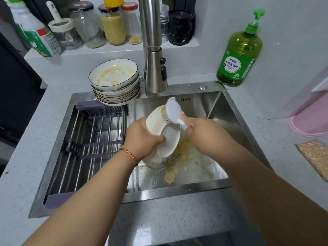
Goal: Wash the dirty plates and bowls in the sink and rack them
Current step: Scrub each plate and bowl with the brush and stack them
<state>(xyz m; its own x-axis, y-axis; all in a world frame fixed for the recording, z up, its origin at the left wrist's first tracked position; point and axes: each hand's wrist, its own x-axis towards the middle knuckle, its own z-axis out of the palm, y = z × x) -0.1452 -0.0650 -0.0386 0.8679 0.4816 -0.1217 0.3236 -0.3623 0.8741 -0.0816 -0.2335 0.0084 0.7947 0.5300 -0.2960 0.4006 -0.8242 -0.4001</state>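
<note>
Over the basin, centre of view: scrubbing of one dish is in hand.
Plate (pixel 164 132): held tilted on edge above the sink (pixel 230 110), yellow residue on its inner face.
Left hand (pixel 142 137): fingers curled round the plate's rim at 9 o'clock, firm hold.
Right hand (pixel 197 127): closed round the handle of the brush (pixel 172 110), bristles touching the plate's upper edge at 12 o'clock.
Advice: keep the plate angled into the basin; work bristles from rim to centre; judged early in the task.
Stack of dirty bowls (pixel 114 82): at 11 o'clock on the sink's back edge, unwashed.
Rack (pixel 92 137): at 9 o'clock, holds no dishes.
Under the plate: apparently another dish, partly hidden.
Obstructions: faucet (pixel 153 50) close above the brush; food scraps on the basin floor at 6 o'clock.
Soap bottle (pixel 239 52): at 2 o'clock, well apart.
</note>
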